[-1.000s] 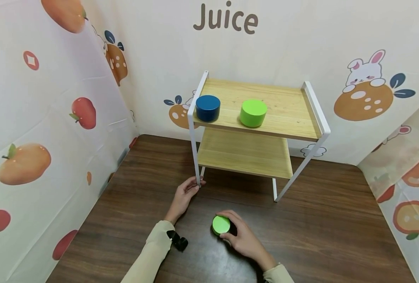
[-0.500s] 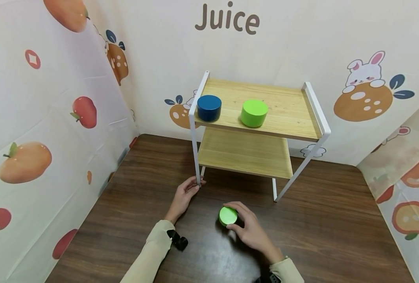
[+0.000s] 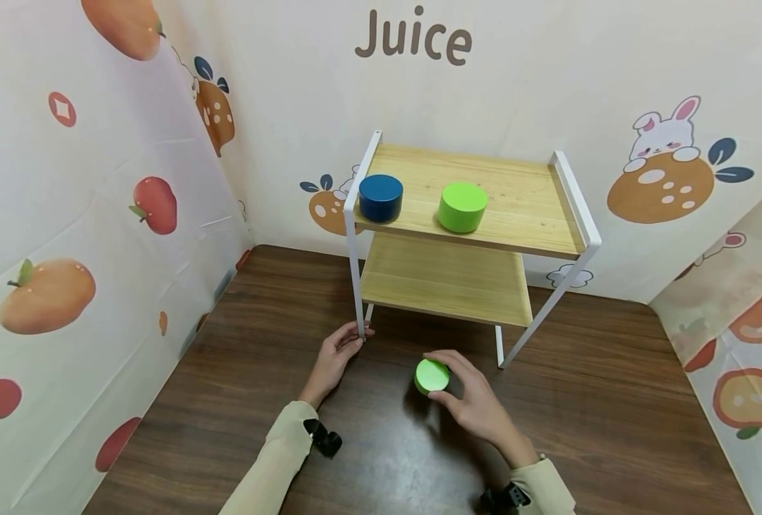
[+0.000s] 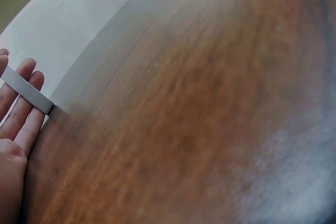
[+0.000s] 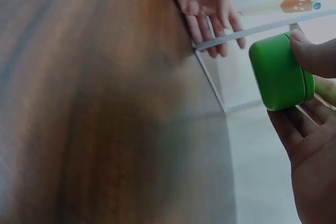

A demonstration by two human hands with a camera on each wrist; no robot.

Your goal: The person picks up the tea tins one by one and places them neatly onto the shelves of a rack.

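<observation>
My right hand [image 3: 477,408] holds a small bright green round tin [image 3: 431,376] between thumb and fingers, its flat top showing. In the right wrist view, a lid seam runs round the tin [image 5: 281,72] near the thumb. Its shadow falls on the table beneath it. My left hand [image 3: 329,361] is at the foot of the shelf's front left leg [image 3: 358,300], fingers passing behind the white metal and thumb in front. The left wrist view has the leg [image 4: 29,92] crossing over the fingers. On the top board stand a dark blue tin [image 3: 381,198] and another green tin [image 3: 462,207].
The two-tier shelf has a pale wood top board [image 3: 522,193] and a lower board [image 3: 445,279] between white side frames. It stands on a dark wood table [image 3: 612,400] before a printed backdrop [image 3: 516,86].
My right hand has carried the small green tin forward and to the right over the table. The left hand has kept its place at the shelf leg.
</observation>
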